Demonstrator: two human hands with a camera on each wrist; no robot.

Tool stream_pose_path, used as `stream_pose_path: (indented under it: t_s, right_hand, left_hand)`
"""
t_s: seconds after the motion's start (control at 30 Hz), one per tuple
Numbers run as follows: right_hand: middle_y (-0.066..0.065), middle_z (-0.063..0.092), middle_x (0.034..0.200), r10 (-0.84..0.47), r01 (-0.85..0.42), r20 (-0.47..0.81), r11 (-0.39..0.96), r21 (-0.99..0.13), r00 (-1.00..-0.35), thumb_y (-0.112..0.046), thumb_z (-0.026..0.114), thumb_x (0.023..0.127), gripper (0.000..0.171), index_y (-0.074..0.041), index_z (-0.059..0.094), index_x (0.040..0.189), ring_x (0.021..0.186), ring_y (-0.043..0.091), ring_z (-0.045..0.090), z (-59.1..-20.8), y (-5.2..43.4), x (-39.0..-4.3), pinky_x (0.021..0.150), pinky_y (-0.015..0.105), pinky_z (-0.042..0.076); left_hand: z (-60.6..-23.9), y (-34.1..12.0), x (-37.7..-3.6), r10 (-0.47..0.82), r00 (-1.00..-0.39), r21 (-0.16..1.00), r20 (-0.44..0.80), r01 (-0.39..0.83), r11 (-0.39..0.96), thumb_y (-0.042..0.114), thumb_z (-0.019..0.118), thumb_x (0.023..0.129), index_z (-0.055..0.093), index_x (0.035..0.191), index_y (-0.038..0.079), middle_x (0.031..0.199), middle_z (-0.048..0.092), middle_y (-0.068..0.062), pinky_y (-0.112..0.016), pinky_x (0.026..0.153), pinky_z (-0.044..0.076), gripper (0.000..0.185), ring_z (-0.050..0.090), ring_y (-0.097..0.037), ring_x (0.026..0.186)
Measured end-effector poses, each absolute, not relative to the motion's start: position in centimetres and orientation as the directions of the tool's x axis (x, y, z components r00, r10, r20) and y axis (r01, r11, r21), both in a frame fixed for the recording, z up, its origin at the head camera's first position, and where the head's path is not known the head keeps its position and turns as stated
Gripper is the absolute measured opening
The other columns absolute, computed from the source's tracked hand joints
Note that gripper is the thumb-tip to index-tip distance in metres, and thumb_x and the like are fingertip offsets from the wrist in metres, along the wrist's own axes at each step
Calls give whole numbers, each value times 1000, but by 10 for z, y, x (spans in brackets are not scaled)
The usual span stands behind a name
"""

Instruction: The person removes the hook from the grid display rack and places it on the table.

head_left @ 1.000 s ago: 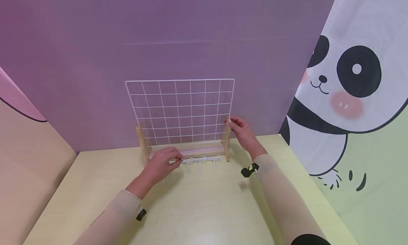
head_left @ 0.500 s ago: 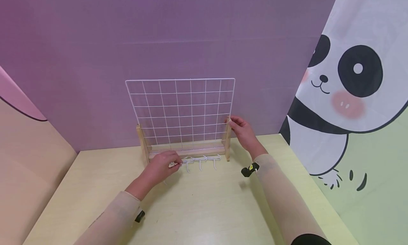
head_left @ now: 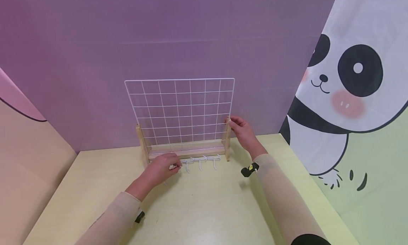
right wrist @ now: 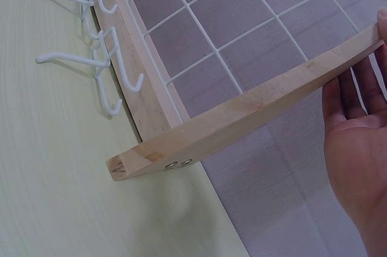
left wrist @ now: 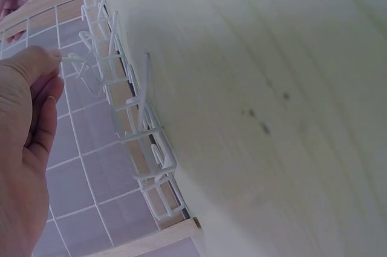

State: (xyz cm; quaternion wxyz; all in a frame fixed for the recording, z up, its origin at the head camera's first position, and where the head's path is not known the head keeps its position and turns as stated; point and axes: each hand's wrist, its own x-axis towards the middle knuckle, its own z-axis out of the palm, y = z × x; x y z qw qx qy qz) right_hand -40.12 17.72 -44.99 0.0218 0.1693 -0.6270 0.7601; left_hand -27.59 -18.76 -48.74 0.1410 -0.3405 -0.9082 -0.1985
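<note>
A white wire grid panel [head_left: 183,107] stands upright in a wooden base, between two wooden side posts [head_left: 142,142]. My left hand [head_left: 161,167], low in front of the grid, pinches a white wire hook [left wrist: 84,74] between thumb and fingers; in the left wrist view the hook overlaps the grid. Several more white hooks [head_left: 200,160] lie in a row along the foot of the base, their prongs pointing toward me. My right hand [head_left: 244,134] grips the top of the right-hand post [right wrist: 242,109], its fingers reaching behind it.
The rack stands near the back edge of a pale wooden table [head_left: 204,206]. Close behind it rises a purple backdrop [head_left: 178,32], and a panda picture [head_left: 347,85] covers the wall at the right.
My left hand has dropped slightly and drawn a little to the left, with the hook pinched in its fingers. The right hand has kept its place on the post.
</note>
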Motion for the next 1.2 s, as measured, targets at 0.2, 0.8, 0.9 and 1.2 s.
stream_pose_path:
  t_s: [0.2,0.8,0.9,1.2]
  right_hand:
    - [-5,79,116,-168,-241,277,-206,-948,-946,-2,63,112,27,-24,78,116,121,14,68,-449,177,-399,127,45,41]
    - [2,79,123,-163,-244,275,-187,-952,-948,-2,63,111,20,-9,74,126,122,14,68,-451,178,-402,127,45,41]
    - [0,79,120,-162,-244,278,-200,-949,-947,0,63,111,23,-16,76,120,120,14,69,-451,177,-403,126,44,42]
    - [-4,79,117,-165,-234,268,-199,-952,-949,-3,63,112,23,-20,77,119,120,13,69,-450,178,-403,126,43,42]
  left_hand:
    - [-492,-187,-278,572,-736,252,362,668,700,1,87,93,79,96,14,93,72,7,-32,81,63,16,69,-12,87]
    - [-499,-189,-279,570,-748,258,341,657,708,0,86,92,78,92,14,92,73,7,-32,80,63,17,70,-12,86]
    - [-501,-190,-279,566,-746,271,351,660,701,-1,86,91,79,93,13,92,73,7,-32,80,63,17,71,-12,86]
    - [-504,-191,-280,536,-774,339,337,631,697,-3,86,91,80,95,12,93,73,7,-34,81,64,17,73,-14,88]
